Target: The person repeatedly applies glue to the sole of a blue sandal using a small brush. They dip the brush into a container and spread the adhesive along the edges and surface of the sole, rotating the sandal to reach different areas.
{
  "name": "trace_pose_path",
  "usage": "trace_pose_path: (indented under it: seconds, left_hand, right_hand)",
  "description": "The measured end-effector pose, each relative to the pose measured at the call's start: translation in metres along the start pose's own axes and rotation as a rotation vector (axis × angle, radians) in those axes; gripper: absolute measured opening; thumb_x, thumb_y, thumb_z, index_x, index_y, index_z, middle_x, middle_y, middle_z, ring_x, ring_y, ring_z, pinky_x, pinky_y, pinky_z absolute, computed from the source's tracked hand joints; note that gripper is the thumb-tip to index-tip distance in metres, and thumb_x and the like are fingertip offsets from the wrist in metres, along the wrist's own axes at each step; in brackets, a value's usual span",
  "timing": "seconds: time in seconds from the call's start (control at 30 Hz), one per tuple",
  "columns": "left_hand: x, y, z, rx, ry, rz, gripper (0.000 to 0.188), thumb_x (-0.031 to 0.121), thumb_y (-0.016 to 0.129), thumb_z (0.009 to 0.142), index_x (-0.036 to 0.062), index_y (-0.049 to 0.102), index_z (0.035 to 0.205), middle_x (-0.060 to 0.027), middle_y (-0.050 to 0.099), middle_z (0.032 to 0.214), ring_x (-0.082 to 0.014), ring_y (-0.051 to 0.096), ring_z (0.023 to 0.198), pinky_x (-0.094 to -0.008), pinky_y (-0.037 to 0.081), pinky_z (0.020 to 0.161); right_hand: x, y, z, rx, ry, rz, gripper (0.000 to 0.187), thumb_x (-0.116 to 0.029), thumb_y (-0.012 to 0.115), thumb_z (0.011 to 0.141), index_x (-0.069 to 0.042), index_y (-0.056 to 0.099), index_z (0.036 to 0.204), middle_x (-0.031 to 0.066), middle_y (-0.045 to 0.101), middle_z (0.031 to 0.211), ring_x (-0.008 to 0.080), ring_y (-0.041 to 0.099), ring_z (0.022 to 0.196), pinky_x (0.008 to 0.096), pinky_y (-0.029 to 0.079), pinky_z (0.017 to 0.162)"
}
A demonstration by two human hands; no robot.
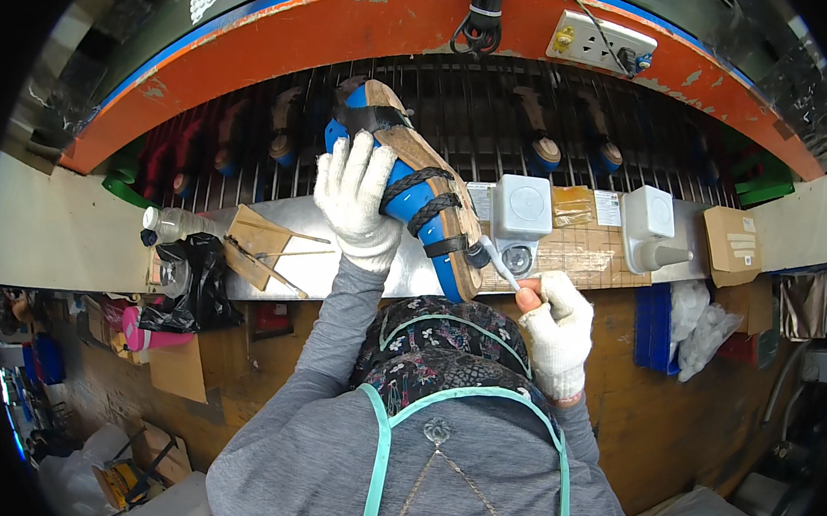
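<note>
In front of me a sandal (pixel 419 150) with black braided straps and a tan sole is fitted on a blue shoe last (pixel 403 176). It is tilted on its side. My left hand (pixel 355 196), in a white knit glove, is closed around the last from the left. My right hand (pixel 559 333), gloved with bare fingertips, pinches the pale handle of a brush (pixel 498 260). The brush's dark tip meets the sole edge near the sandal's lower end; whether it presses there I cannot tell. Just beyond it stands a white square container (pixel 523 206) with a small clear cup.
Behind, a rack of metal bars (pixel 450 78) carries several shoes on lasts (pixel 545 152). A second white container (pixel 650 215) with a nozzle and a cardboard box (pixel 732 246) stand right. At left are a clear bottle (pixel 174 225), thin sticks on cardboard (pixel 264 235) and a black bag (pixel 202 286).
</note>
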State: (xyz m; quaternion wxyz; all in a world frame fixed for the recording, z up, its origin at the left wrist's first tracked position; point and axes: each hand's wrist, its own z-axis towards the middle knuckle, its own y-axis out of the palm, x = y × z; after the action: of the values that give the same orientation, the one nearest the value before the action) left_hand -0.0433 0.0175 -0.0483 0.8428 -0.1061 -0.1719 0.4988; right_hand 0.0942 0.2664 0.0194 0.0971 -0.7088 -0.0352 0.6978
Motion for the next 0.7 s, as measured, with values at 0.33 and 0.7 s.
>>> trace_pose_path:
  seconds: [0.33,0.7]
  left_hand:
    - [0.002,0.001,0.000,-0.014,0.060,0.033,0.048,0.024,0.074,0.074,0.0194,0.071,0.121,-0.0115,0.067,0.131,-0.0393,0.061,0.122,-0.0569,0.042,0.101]
    - [0.001,0.001,0.000,-0.034,0.003,0.044,0.050,0.026,0.076,0.074,0.0194,0.070,0.123,-0.0117,0.067,0.131,-0.0405,0.063,0.118,-0.0571,0.042,0.103]
  right_hand:
    - [0.005,0.010,0.015,0.135,-0.130,-0.108,0.011,-0.007,0.073,0.088,0.003,0.071,0.094,0.0041,0.056,0.081,0.0114,0.048,0.067,0.0278,0.039,0.059]
    - [0.010,0.009,0.045,0.136,-0.363,-0.176,0.011,-0.006,0.073,0.087,0.002,0.072,0.094,0.0062,0.059,0.085,0.0126,0.054,0.069,0.0276,0.043,0.060]
